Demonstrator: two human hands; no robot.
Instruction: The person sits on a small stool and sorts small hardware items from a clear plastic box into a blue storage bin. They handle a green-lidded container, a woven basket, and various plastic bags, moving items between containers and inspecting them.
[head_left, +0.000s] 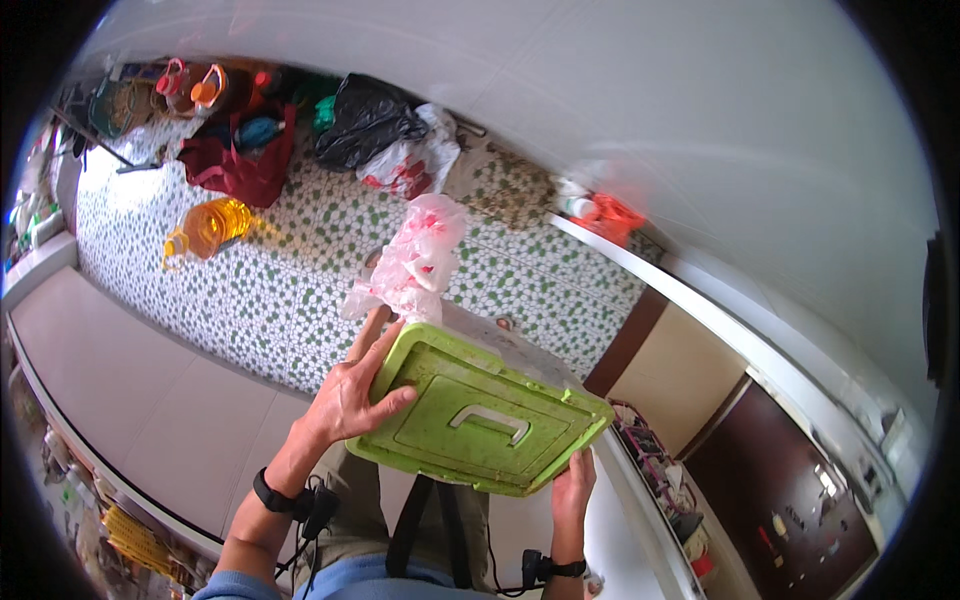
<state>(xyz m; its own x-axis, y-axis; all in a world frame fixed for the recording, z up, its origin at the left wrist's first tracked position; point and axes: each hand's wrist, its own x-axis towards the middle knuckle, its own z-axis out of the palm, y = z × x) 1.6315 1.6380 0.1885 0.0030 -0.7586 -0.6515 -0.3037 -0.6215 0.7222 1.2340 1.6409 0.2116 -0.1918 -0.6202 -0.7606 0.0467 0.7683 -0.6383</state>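
In front of my body a translucent plastic storage box (517, 341) with a green lid (487, 405) is tilted, so the lid and its pale handle face me. My left hand (356, 397) grips the lid's left end, thumb on top. My right hand (574, 480) holds the lower right corner, its fingers partly hidden behind the rim. Pink-and-white plastic bags (420, 259) bunch up just beyond the box's upper left corner; whether my left fingers touch them I cannot tell.
An oil bottle (214, 227) lies on the patterned floor (300, 300). Beyond it are a dark red bag (240, 169), a black plastic bag (367, 120) and capped jugs (206, 90) along the wall. A grey counter (150, 345) runs on the left; a white-edged partition (675, 300) stands right.
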